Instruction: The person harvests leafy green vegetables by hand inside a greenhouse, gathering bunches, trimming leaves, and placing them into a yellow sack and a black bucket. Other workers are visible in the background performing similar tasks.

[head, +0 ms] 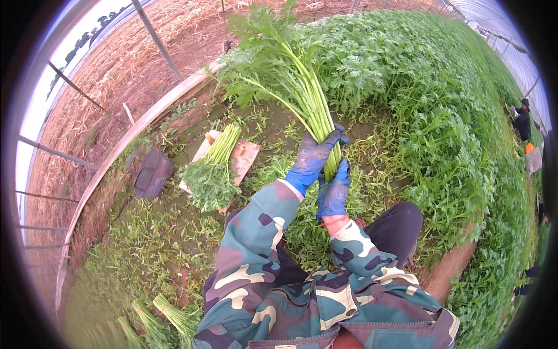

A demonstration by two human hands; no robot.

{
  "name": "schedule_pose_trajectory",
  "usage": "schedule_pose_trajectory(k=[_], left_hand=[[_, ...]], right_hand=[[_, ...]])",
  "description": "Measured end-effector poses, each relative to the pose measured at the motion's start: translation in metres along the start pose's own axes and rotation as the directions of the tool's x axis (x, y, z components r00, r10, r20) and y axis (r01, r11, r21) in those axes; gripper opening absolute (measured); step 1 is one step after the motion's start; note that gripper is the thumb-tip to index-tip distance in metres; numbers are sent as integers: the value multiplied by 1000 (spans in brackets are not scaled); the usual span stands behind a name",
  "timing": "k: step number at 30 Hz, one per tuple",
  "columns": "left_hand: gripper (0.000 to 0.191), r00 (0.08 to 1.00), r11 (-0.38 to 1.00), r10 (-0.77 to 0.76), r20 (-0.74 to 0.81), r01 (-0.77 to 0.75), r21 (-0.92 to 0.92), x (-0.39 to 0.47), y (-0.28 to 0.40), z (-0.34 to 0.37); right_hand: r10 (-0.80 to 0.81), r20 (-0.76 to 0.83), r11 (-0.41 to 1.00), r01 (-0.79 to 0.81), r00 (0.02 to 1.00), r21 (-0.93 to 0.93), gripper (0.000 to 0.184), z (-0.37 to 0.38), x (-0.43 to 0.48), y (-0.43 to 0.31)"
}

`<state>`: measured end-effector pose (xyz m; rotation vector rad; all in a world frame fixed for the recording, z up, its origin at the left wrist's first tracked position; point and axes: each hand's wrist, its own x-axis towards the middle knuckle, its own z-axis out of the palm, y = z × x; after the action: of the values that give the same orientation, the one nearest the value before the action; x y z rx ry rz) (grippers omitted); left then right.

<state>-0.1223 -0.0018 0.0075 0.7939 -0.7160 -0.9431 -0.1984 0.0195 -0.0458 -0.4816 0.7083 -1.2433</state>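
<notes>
A bunch of leafy green stalks (314,109), with feathery leaves like garland chrysanthemum, is held up in front of me, its leaves pointing away. My left hand (311,158), in a dirty blue glove, wraps around the middle of the stalks. Lower down, my right hand (335,192), gloved the same way, grips the cut ends. Another bunch of stalks (218,152) lies to the left on a small board (245,159), its leaves hanging over the near edge. A wooden or orange handle-like piece (209,138) shows beside that bunch, partly hidden.
A dark basket-like bag (153,174) sits left of the board. Several banded bunches (172,307) lie at lower left. Dense standing greens (436,109) fill the right side. A pale edge strip (144,124) and metal poles (157,39) border the left. Another person (522,120) is far right.
</notes>
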Motion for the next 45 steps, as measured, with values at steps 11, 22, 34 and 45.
schedule_pose_trajectory(k=[11,22,34,45], left_hand=[[14,996,992,-57,-70,49,-118,-14,-8,-1],[14,955,946,-296,-9,295,138,-30,-2,-22],[12,930,905,-368,19,353,237,-33,3,-22],[23,818,845,-527,228,534,34,-35,41,-29]], right_hand=[[99,119,990,-85,988,-110,45,-18,29,21],[-367,782,274,862,503,-426,20,72,61,-127],[-464,833,-391,775,300,-497,21,76,122,-145],[203,573,327,496,794,-804,38,-18,104,-159]])
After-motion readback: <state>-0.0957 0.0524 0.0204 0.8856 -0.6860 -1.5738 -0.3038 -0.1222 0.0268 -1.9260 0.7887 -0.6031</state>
